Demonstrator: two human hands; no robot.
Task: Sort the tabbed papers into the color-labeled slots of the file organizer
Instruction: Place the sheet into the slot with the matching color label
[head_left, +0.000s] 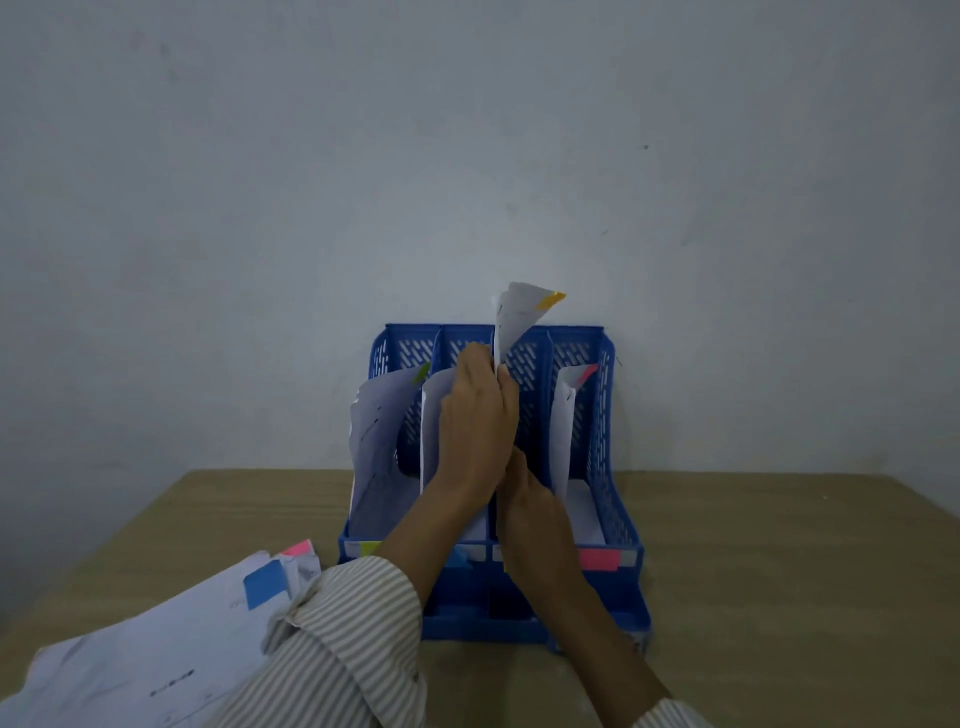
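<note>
A blue file organizer (618, 525) with several slots stands on the table against the wall. Its front carries green (370, 547), blue and pink (598, 559) labels. A paper with a yellow tab (515, 319) stands upright in the third slot from the left. My left hand (475, 415) grips it near its upper part. My right hand (535, 514) holds its lower part, low inside that slot. A green-tabbed paper (379, 431) leans in the leftmost slot. A pink-tabbed paper (563, 415) stands in the rightmost slot. Another white sheet stands in the second slot, mostly behind my left hand.
A loose pile of papers (156, 644) lies on the wooden table (779, 571) at the lower left, with a blue tab (266, 583) and a pink tab (297, 547) showing. A plain wall rises right behind the organizer.
</note>
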